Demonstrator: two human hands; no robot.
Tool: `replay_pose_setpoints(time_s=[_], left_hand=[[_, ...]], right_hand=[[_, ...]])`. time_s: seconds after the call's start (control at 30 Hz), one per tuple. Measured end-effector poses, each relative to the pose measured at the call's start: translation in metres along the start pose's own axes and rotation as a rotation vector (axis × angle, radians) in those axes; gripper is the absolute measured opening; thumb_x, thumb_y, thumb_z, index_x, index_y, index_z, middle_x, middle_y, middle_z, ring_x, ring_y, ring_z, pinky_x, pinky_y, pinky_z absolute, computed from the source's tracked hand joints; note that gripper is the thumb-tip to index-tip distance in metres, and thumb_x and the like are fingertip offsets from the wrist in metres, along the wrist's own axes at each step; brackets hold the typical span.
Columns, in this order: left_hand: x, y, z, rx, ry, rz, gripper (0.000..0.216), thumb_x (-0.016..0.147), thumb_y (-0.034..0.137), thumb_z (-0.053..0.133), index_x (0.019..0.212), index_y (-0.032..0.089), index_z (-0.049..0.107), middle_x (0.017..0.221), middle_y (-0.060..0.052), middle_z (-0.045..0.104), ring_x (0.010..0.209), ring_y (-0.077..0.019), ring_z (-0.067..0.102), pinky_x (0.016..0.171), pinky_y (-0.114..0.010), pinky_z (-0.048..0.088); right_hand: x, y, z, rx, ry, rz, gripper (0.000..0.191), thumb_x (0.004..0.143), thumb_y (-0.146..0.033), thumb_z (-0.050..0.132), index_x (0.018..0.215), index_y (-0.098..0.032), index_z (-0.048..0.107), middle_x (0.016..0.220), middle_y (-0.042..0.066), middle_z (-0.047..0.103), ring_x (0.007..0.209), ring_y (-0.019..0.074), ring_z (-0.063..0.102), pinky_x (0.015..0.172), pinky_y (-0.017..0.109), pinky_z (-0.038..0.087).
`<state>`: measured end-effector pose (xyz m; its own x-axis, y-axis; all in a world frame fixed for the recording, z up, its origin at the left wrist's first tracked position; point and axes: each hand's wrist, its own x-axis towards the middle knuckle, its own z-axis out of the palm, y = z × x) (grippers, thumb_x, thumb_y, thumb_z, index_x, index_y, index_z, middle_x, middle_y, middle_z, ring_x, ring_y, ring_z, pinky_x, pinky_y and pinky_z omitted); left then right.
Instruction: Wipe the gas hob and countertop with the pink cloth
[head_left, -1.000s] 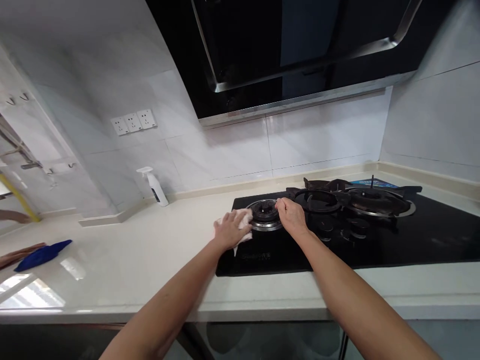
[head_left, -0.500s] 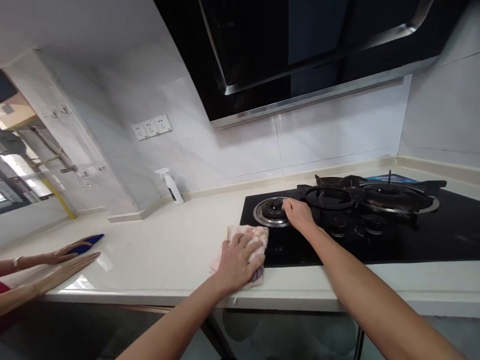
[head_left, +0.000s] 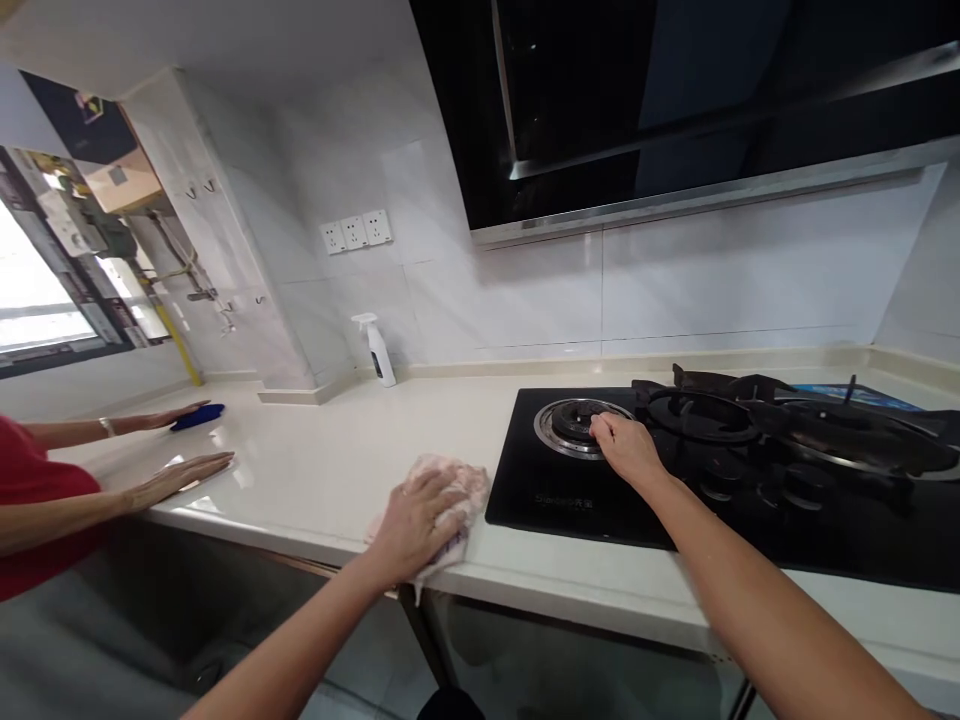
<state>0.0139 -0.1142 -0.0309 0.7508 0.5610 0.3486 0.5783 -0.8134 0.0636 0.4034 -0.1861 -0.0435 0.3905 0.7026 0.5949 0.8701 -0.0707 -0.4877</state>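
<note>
My left hand [head_left: 414, 520] presses down on a pale pink cloth [head_left: 459, 480] lying on the cream countertop [head_left: 337, 450], just left of the black glass gas hob [head_left: 570, 495]. Its fingers curl over the cloth near the counter's front edge. My right hand [head_left: 627, 446] rests closed on the rim of the left burner [head_left: 568, 423], fingers bent against the metal ring.
Loose pan-support grates [head_left: 701, 410] and a second burner [head_left: 862, 430] fill the hob's right side. A white spray bottle [head_left: 377, 349] stands by the wall. Another person's hands [head_left: 184, 475] lie flat on the counter at left, one on a blue cloth [head_left: 199, 414]. A black range hood [head_left: 675, 90] hangs overhead.
My left hand slid the cloth off the burner and hob onto the countertop at the front edge. The view swung left, bringing the other person's arms into sight. My right hand stayed on the burner.
</note>
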Motion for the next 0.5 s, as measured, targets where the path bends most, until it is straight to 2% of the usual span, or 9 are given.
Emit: replay_pose_setpoints(time_s=[0.13,0.23,0.33,0.43,0.5], left_hand=[[-0.004,-0.056,-0.021,0.209,-0.094,-0.326,0.041,0.102,0.049,0.044,0.138,0.044,0.063,0.154,-0.001,0.057,0.15,-0.0343,0.037,0.117,-0.065,0.032],[-0.006,-0.065,-0.031,0.328,-0.111,-0.482,0.044,0.101,0.052,0.043,0.143,0.046,0.058,0.155,-0.003,0.055,0.147,-0.0388,0.036,0.112,-0.073,0.031],[-0.012,-0.043,-0.026,0.406,-0.073,-0.508,0.043,0.1,0.051,0.045,0.14,0.043,0.061,0.157,-0.004,0.053,0.14,-0.0387,0.043,0.108,-0.068,0.037],[-0.025,0.0,-0.013,0.364,0.027,-0.43,0.039,0.1,0.047,0.048,0.133,0.036,0.067,0.153,-0.006,0.057,0.133,-0.0362,0.05,0.1,-0.058,0.045],[-0.035,0.032,-0.006,0.277,0.109,-0.347,0.034,0.1,0.046,0.05,0.125,0.037,0.07,0.141,-0.004,0.065,0.127,-0.0334,0.055,0.098,-0.055,0.045]], right_hand=[[-0.001,-0.003,-0.002,0.003,-0.016,0.002,0.042,0.1,-0.041,0.037,0.073,-0.023,0.063,0.08,0.005,0.07,0.079,0.0191,0.063,0.071,0.029,0.037],[-0.001,-0.006,-0.003,0.005,-0.023,0.008,0.041,0.1,-0.041,0.037,0.073,-0.023,0.063,0.08,0.005,0.07,0.079,0.0194,0.062,0.071,0.029,0.037],[-0.002,-0.011,-0.004,0.01,-0.029,0.011,0.041,0.099,-0.041,0.037,0.071,-0.023,0.062,0.078,0.005,0.07,0.077,0.0197,0.061,0.07,0.029,0.037],[-0.006,-0.013,-0.004,0.024,-0.035,0.001,0.042,0.099,-0.041,0.037,0.07,-0.024,0.062,0.075,0.005,0.068,0.073,0.0201,0.06,0.069,0.03,0.037],[-0.009,-0.008,-0.002,0.021,-0.04,-0.01,0.042,0.098,-0.042,0.037,0.069,-0.025,0.062,0.073,0.005,0.068,0.07,0.0205,0.06,0.067,0.031,0.037]])
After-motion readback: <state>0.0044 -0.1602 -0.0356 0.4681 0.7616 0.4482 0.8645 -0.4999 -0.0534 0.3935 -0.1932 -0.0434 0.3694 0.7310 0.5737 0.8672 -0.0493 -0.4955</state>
